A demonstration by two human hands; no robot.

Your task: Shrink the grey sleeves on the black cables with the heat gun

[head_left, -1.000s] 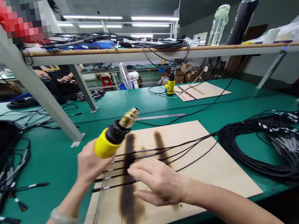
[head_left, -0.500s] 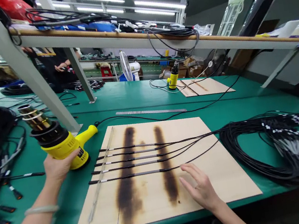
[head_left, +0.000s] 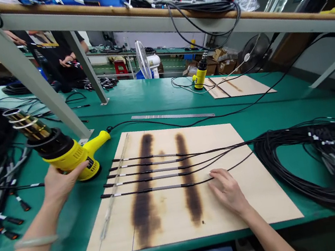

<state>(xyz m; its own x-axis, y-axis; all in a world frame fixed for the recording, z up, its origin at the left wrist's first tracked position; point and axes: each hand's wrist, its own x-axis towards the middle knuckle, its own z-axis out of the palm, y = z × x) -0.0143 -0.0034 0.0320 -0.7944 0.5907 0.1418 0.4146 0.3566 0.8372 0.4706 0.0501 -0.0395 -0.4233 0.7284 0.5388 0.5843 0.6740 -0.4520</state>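
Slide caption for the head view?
Left hand grips a yellow heat gun; right hand at the nearest cable over a scorched board.

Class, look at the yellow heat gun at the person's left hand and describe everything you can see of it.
The heat gun has a yellow, plastic-looking vented body, a black collar and a shiny, stepped, gold-toned metal nozzle tilted up and leftward. A yellow handle juts right, with a black cord at its end. The left hand grips the body, left of the wooden board. Whether it's switched on can't be told.
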